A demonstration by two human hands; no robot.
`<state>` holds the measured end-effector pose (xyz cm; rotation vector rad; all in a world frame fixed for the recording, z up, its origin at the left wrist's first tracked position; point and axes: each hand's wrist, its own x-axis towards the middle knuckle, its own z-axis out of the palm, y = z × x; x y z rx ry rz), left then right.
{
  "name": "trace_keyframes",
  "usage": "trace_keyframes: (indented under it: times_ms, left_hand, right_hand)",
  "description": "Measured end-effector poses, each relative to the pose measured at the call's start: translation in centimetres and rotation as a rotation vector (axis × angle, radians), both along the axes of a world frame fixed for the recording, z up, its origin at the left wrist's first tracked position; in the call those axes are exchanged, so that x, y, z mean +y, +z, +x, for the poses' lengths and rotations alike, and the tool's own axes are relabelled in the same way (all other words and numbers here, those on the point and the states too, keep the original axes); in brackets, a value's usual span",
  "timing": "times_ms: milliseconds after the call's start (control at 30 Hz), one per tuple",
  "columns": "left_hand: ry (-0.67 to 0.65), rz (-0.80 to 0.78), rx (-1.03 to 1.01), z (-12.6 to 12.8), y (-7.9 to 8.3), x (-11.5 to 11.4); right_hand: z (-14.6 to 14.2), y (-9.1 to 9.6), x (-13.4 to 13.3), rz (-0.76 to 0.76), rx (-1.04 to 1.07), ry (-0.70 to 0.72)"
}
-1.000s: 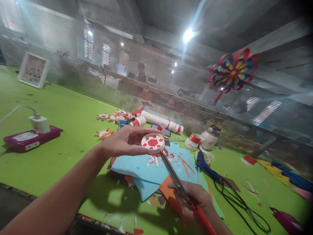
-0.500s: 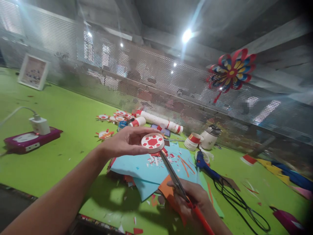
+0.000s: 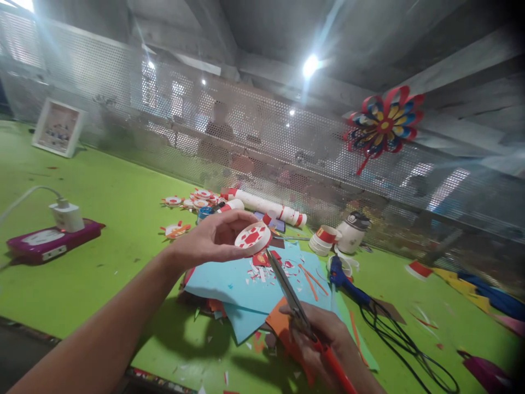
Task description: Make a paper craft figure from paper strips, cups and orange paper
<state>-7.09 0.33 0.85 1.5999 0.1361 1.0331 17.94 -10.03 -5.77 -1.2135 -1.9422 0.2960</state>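
Observation:
My left hand (image 3: 219,236) pinches a round white paper disc with a raised rim and red patches (image 3: 251,238), held tilted above the table. In my right hand (image 3: 322,331) is a pair of scissors with red handles (image 3: 292,293). Its blades look closed, their tips just below the disc's right edge; whether they touch it I cannot tell. Underneath lie light blue paper sheets (image 3: 221,282) strewn with small red and white scraps (image 3: 262,268) and thin orange strips (image 3: 309,279). An orange sheet (image 3: 279,323) sits near my right hand.
A blue glue gun (image 3: 348,284) with a black cable lies at right. Behind stand paper cups (image 3: 322,241), a white jar (image 3: 353,232) and a long white-red tube (image 3: 266,203). Several decorated discs (image 3: 200,197) lie at back left. A purple power strip (image 3: 57,241) and picture frame (image 3: 58,128) are left.
The disc has turned in my left hand, so its face tilts more to the left and its right rim shows. My right hand and the scissors have barely moved.

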Motion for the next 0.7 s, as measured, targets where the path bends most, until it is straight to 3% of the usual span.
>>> trace_keyframes:
  times_ms: [133, 433, 700]
  left_hand:
    - [-0.004, -0.019, -0.008, 0.2, 0.1, -0.2]
    - [-0.018, 0.015, 0.014, 0.2, -0.1, -0.1]
    - [0.003, 0.053, 0.058, -0.1, 0.1, -0.2]
  right_hand:
    - [-0.6, 0.5, -0.4, -0.070, 0.099, 0.015]
    - [-0.6, 1.0, -0.5, -0.060, 0.037, -0.005]
    - [0.4, -0.8, 0.2, -0.003, -0.004, 0.067]
